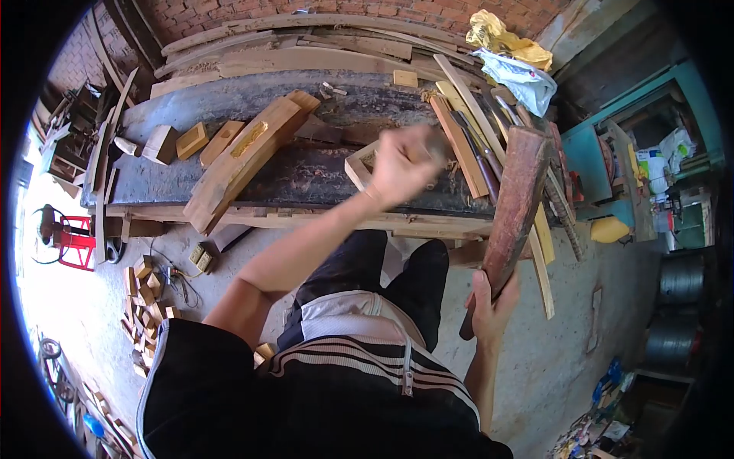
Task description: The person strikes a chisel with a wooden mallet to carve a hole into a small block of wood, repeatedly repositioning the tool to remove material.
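Observation:
My left hand is over the workbench, smeared by motion. Its fingers look curled, but whether anything is in them cannot be made out. Just beside and partly under it lies a small wooden piece, mostly hidden. My right hand is closed around the lower part of a worn reddish-brown wooden mallet, held upright in front of the bench's right side. Left of my left hand, a thick timber beam with a long cut recess lies slanted across the bench, its near end over the edge.
Small wooden blocks sit on the dark benchtop. Chisels and wood strips lie at the right. Plastic bags are behind them. Wood offcuts and a red stool stand on the floor at left.

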Demonstrator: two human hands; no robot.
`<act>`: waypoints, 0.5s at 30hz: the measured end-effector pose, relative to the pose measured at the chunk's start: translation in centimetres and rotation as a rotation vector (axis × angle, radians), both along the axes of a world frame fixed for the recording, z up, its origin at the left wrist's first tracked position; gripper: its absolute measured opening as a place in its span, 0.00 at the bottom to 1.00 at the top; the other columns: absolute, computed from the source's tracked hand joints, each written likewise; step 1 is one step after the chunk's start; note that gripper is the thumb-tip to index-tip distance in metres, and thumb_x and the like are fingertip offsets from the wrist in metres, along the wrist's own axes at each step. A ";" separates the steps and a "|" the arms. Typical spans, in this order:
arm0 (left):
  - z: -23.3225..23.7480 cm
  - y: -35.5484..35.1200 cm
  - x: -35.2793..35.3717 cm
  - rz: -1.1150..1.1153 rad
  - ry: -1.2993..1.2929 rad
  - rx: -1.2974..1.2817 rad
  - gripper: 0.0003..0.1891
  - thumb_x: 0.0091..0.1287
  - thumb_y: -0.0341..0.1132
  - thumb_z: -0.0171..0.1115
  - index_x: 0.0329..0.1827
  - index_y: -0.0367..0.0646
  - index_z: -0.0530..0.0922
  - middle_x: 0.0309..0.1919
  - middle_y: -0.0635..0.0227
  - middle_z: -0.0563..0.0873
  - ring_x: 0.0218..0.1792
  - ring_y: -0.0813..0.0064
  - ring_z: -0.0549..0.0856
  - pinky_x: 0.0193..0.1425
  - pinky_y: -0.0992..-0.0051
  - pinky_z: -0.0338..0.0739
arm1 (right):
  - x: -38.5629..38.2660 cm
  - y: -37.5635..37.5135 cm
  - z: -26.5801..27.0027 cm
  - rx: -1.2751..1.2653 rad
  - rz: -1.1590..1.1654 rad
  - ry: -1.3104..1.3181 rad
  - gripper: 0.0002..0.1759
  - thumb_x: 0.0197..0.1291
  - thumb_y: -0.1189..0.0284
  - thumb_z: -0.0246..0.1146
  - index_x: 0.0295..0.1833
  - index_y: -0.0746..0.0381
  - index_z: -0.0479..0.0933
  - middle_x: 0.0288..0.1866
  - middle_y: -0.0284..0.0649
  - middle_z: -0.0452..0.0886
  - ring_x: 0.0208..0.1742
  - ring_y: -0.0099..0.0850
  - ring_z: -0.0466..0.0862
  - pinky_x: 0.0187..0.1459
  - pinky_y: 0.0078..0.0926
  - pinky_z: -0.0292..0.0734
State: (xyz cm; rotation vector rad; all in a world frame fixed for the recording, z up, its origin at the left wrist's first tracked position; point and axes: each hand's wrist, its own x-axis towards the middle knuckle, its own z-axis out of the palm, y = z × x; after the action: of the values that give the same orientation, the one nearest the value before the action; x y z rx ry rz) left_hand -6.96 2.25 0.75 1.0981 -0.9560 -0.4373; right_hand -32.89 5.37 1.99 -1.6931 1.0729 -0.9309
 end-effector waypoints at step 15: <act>1.3 -0.5 0.9 -0.024 0.039 -0.021 0.08 0.66 0.31 0.70 0.34 0.37 0.81 0.24 0.80 0.80 0.30 0.90 0.72 0.34 0.79 0.72 | 0.2 -0.2 -0.4 0.071 -0.067 -0.094 0.19 0.70 0.65 0.60 0.56 0.69 0.71 0.26 0.35 0.73 0.16 0.21 0.70 0.18 0.20 0.67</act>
State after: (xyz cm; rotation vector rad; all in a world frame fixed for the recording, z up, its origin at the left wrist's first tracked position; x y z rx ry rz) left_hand -6.08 1.71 2.06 1.0567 -0.9386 -0.4653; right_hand -32.65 5.15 1.62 -1.5486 1.0929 -0.9930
